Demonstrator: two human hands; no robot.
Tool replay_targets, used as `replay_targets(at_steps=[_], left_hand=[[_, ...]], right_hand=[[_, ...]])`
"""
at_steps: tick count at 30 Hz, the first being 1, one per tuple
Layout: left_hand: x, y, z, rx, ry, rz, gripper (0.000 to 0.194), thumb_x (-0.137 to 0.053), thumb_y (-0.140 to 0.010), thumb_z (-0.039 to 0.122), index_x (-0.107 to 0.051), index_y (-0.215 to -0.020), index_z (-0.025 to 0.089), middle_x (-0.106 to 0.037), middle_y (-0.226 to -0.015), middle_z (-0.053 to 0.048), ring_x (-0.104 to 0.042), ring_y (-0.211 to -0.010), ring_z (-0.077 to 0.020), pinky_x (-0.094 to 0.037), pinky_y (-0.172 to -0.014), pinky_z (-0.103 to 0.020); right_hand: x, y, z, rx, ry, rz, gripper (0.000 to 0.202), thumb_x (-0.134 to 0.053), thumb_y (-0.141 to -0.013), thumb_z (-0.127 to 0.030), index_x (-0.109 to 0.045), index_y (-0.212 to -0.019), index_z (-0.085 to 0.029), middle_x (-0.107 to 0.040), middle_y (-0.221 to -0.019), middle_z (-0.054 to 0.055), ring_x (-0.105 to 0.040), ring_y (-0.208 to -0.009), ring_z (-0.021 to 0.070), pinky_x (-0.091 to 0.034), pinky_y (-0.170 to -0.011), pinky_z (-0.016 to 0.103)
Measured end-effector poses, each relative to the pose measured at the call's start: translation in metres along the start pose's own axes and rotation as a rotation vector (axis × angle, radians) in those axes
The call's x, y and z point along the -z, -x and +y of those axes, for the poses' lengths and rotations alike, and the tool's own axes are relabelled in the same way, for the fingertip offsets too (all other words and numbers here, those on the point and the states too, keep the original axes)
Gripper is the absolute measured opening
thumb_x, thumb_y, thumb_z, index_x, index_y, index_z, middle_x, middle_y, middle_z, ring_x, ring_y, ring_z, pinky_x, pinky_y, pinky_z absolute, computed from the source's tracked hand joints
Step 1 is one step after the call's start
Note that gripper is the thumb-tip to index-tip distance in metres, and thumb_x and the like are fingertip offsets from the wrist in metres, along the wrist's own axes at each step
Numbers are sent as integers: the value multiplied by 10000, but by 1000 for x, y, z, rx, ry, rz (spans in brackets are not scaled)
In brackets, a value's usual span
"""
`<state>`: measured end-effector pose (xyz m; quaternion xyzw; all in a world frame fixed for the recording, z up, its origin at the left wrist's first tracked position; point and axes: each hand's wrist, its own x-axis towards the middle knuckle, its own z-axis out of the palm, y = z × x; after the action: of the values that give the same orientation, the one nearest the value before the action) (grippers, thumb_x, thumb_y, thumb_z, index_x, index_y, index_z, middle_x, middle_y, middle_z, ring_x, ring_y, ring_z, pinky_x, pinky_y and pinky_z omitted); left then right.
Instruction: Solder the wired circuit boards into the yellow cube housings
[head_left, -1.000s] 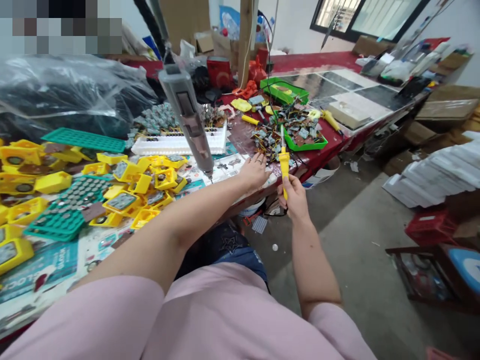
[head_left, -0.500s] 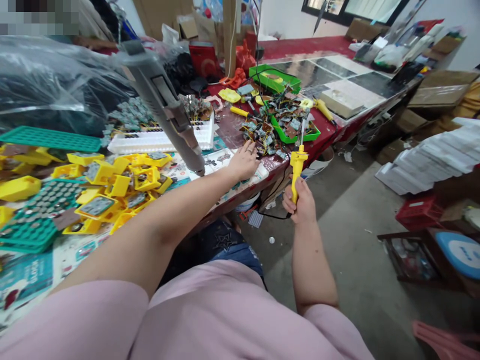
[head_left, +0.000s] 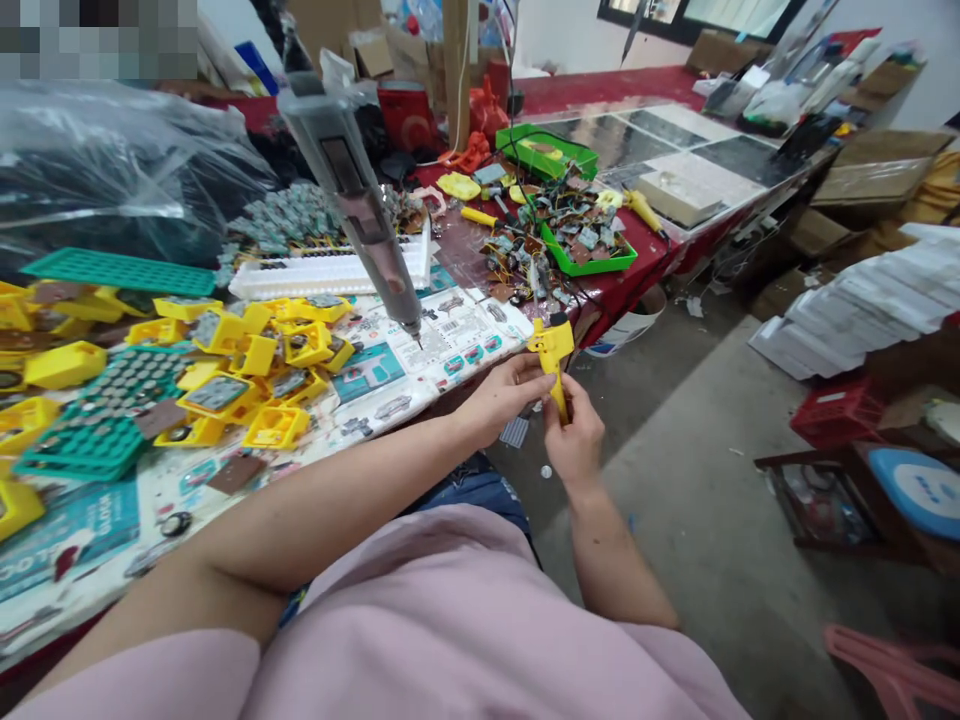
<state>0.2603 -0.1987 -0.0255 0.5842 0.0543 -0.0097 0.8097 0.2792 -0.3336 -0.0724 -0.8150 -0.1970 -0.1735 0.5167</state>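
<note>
Grip of both hands (head_left: 544, 405) closed around yellow tool's (head_left: 553, 350) handle, its head above the fingers

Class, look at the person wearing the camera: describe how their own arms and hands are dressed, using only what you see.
Both arms have loose, plain pale pink short sleeves, with no markings visible. The forearms are uncovered. The left hand and right hand wear no gloves.
</note>
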Motion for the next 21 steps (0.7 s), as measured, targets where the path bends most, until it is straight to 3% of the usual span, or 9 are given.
replay_targets(at_steps=[2, 7, 11, 17, 21], left_hand=[[-4, 12, 1, 20, 129, 48, 560, -887, -629, 494, -641, -1010, 165, -739, -948, -46, -690, -891, -152, -520, -861, -277], [-3, 43, 2, -37, 196, 76, 546, -901, -614, 503, -673, -982, 170, -729, -925, -25, -661, -865, -141, -502, -826, -262], [6, 69, 0, -11, 253, 61, 499, -912, -624, 456, -693, -951, 149, -736, -938, -42, -653, -817, -141, -498, -794, -274], [22, 102, 1, -60, 368, 82, 565, -956, -579, 379, -668, -1018, 172, -767, -947, -52, -692, -902, -171, -476, -869, -300], [32, 117, 3, -116, 384, 97, 523, -972, -545, 386, -677, -908, 153, -776, -937, -75, -704, -908, -186, -484, -859, -300]], right_hand=[[3, 8, -4, 151, 133, -7, 326, -500, -968, -386, -639, -1205, -210, -739, -1117, 133, -718, -1022, 226, -589, -898, 361], [11, 27, -10, 364, 299, -15, 321, -507, -978, -262, -649, -1266, -250, -751, -1076, 110, -735, -973, 204, -610, -866, 320], [11, 40, -14, 488, 337, 10, 336, -520, -962, -202, -685, -1240, -295, -761, -1064, 82, -749, -934, 191, -619, -835, 295], [2, 49, -28, 648, 302, -11, 351, -568, -947, -183, -691, -1241, -332, -771, -1009, 68, -752, -866, 187, -616, -782, 292], [-5, 51, -39, 716, 254, -32, 371, -592, -942, -188, -672, -1270, -339, -769, -998, 67, -751, -849, 184, -613, -765, 283]])
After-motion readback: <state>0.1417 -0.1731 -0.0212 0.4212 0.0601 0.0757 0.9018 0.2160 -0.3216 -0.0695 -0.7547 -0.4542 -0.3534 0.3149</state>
